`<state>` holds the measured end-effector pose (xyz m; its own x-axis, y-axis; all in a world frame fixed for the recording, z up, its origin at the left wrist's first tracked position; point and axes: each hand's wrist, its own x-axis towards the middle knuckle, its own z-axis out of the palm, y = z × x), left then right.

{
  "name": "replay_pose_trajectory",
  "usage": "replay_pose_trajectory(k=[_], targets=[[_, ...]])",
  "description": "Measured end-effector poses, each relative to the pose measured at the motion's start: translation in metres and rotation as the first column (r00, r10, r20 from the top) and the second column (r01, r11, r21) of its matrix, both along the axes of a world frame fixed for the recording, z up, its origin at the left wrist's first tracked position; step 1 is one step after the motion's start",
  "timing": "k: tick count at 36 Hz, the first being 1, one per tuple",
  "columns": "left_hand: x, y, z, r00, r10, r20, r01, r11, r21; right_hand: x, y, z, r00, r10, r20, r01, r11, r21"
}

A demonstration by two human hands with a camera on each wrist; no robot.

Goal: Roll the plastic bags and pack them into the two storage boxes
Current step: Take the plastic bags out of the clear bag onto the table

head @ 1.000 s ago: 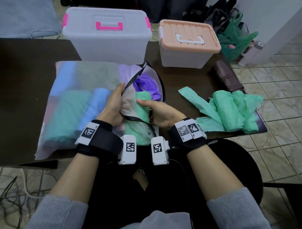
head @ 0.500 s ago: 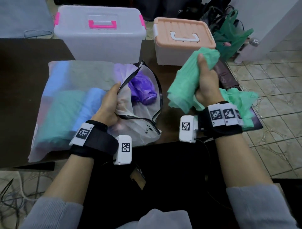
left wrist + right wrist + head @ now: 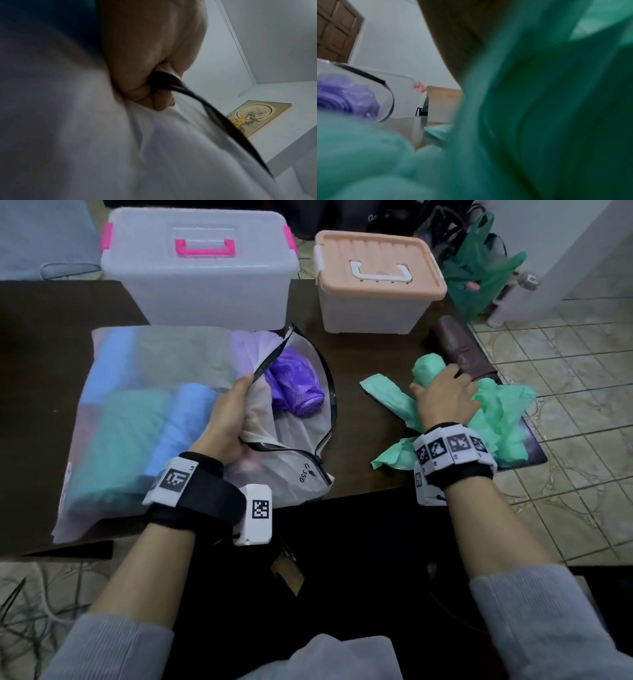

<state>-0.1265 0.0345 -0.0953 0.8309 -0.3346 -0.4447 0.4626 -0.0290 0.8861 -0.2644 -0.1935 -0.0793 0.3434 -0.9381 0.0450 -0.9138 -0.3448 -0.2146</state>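
A large frosted zip pouch [image 3: 144, 405] lies on the dark table [image 3: 51, 337], with blue and teal bag rolls showing through it and a purple bag roll [image 3: 296, 386] at its open mouth. My left hand [image 3: 236, 409] grips the pouch's black zip edge [image 3: 173, 83] and holds the mouth open. My right hand [image 3: 442, 398] grips a green bag bundle [image 3: 426, 368] and holds it down on the pile of green bags [image 3: 496, 419] at the table's right end. The bundle fills the right wrist view as green plastic [image 3: 539, 121].
Two lidded storage boxes stand at the back of the table: a clear box with pink latches [image 3: 202, 272] and a smaller box with a peach lid [image 3: 376, 275]. A dark brown roll [image 3: 459, 350] lies beside the green pile. Green bags [image 3: 479, 275] hang beyond the table; tiled floor lies right.
My right hand pulled a green bundle out of the pouch, lifted it high, then brought it down onto the green pile at the right. My left hand stayed on the zip edge.
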Motion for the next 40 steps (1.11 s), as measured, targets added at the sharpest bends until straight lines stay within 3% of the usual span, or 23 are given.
replay_pose_trajectory(k=[8, 14, 18, 21, 23, 26, 28, 31, 36, 40], targets=[[-0.002, 0.001, 0.002, 1.0, 0.001, -0.007, -0.001, 1.0, 0.015, -0.004, 0.008, -0.025, 0.974, 0.118, -0.196, -0.126, 0.992, -0.028], [-0.003, -0.001, 0.007, 1.0, 0.002, 0.021, -0.003, 0.998, 0.066, -0.005, 0.0, -0.026, 0.969, 0.172, -0.177, -0.144, 0.976, 0.162], [0.003, -0.004, 0.014, 0.991, 0.004, 0.132, -0.023, 0.99, 0.14, -0.005, -0.004, -0.02, 0.971, 0.183, -0.157, -0.139, 0.957, 0.255], [0.013, -0.007, 0.023, 0.982, 0.008, 0.19, -0.036, 0.989, 0.143, -0.002, -0.001, -0.012, 0.977, 0.194, -0.085, -0.171, 0.958, 0.231], [0.02, -0.008, 0.029, 0.98, 0.017, 0.199, -0.042, 0.991, 0.123, 0.003, 0.004, -0.005, 0.964, 0.264, 0.043, -0.266, 0.961, 0.079], [0.03, -0.009, 0.038, 0.979, 0.036, 0.203, -0.062, 0.991, 0.122, 0.022, 0.02, 0.011, 0.854, 0.423, 0.303, -0.424, 0.903, -0.065], [0.041, -0.005, 0.042, 0.978, 0.031, 0.208, -0.064, 0.986, 0.156, 0.039, 0.035, 0.019, 0.773, 0.475, 0.421, -0.526, 0.851, 0.005], [0.058, 0.006, 0.047, 0.981, 0.01, 0.194, -0.045, 0.983, 0.178, 0.064, 0.057, 0.026, 0.722, 0.477, 0.5, -0.624, 0.762, 0.175], [0.075, 0.019, 0.05, 0.988, -0.048, 0.149, 0.022, 0.985, 0.172, 0.101, 0.087, 0.017, 0.755, 0.462, 0.466, -0.644, 0.658, 0.39], [0.078, 0.025, 0.044, 0.997, -0.04, 0.07, 0.032, 0.993, 0.116, 0.118, 0.094, 0.005, 0.805, 0.478, 0.352, -0.593, 0.649, 0.476]])
